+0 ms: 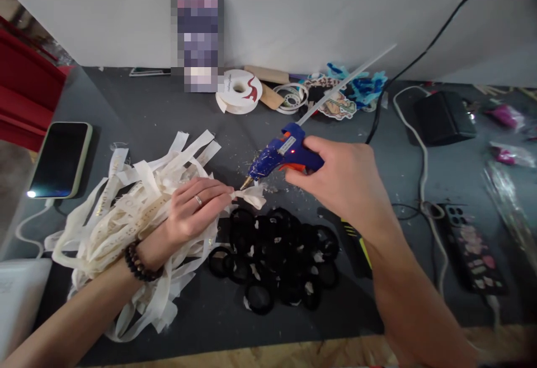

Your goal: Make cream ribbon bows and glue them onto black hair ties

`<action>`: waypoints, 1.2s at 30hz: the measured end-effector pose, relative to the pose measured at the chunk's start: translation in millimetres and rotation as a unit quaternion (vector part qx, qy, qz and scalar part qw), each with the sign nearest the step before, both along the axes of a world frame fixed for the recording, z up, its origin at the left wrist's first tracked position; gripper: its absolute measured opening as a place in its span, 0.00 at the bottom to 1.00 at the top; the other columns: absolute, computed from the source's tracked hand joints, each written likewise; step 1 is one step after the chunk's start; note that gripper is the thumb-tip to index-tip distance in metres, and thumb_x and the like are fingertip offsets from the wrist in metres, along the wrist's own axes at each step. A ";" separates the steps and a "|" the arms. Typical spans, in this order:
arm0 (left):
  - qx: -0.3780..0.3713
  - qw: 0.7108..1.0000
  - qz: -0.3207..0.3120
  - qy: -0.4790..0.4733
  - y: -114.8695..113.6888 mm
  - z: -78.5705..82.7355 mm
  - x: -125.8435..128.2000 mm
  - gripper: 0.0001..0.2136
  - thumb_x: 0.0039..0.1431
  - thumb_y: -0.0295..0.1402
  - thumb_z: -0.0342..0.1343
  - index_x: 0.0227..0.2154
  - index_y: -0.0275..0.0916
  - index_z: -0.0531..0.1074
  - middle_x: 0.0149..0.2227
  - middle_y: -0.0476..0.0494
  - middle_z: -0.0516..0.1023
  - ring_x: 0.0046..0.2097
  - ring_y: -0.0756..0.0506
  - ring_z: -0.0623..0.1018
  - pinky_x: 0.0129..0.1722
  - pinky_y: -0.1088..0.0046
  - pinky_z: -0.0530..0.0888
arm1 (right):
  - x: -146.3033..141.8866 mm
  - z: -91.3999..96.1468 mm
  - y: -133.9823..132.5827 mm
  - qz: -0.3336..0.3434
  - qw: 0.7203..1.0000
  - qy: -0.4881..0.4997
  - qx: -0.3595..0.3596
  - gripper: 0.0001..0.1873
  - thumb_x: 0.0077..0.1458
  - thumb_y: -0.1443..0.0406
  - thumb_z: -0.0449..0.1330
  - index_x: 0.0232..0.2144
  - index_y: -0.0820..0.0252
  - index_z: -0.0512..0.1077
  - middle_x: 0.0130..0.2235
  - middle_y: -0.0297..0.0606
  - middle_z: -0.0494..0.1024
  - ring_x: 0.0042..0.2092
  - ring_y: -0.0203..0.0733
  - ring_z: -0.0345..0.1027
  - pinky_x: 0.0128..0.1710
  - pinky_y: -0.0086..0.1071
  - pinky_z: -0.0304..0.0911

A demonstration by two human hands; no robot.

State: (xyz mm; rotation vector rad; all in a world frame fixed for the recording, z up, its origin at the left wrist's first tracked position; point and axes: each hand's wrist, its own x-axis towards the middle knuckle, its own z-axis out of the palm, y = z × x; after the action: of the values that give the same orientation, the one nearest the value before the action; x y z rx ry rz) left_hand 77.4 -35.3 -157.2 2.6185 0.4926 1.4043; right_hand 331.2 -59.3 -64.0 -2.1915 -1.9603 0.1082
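Observation:
My right hand (339, 180) is closed round a blue glue gun (282, 158) with an orange trigger and a long clear glue stick out of its back. Its metal nozzle points down-left, almost touching a small cream ribbon bow (253, 196). My left hand (196, 204) pinches that bow at its left end, fingers pressed together, with a ring and a bead bracelet on. The hand rests over a heap of cream ribbon strips (126, 217). A pile of black hair ties (277, 256) lies just below the bow.
A phone (61, 158) on a charging cable lies at the left. A ribbon spool (239, 91), stickers (335, 99) and tape rolls sit by the back wall. A black box (444, 116), cables and a patterned phone case (472, 250) lie at the right. A yellow-black tool (354, 242) lies under my right wrist.

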 end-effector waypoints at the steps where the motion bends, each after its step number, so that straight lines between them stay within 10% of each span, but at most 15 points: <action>1: -0.003 1.000 0.003 0.001 0.0 -0.9 -0.2 0.06 0.60 0.20 0.65 0.38 0.35 0.77 0.39 0.40 0.86 0.42 0.41 0.86 0.41 0.64 0.83 | -0.6 0.7 -0.2 0.002 1.000 -0.001 -0.005 0.15 0.47 0.62 0.66 0.22 0.54 0.61 0.19 0.28 0.63 0.23 0.35 0.48 0.29 0.33 0.47; 36: -0.011 1.000 -0.028 0.008 -2.9 0.0 -5.4 0.09 0.60 0.17 0.64 0.42 0.32 0.76 0.43 0.34 0.86 0.48 0.39 0.85 0.46 0.60 0.85 | 2.2 0.3 2.3 -0.006 0.999 0.000 -0.051 0.12 0.51 0.62 0.67 0.23 0.54 0.67 0.19 0.29 0.65 0.24 0.38 0.52 0.31 0.35 0.48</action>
State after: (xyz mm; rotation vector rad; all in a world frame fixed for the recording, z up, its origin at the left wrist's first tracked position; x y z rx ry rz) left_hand 72.0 -38.2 -157.2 2.6057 0.4318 1.3549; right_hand 333.4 -57.1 -63.7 -2.2654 -1.9827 0.2110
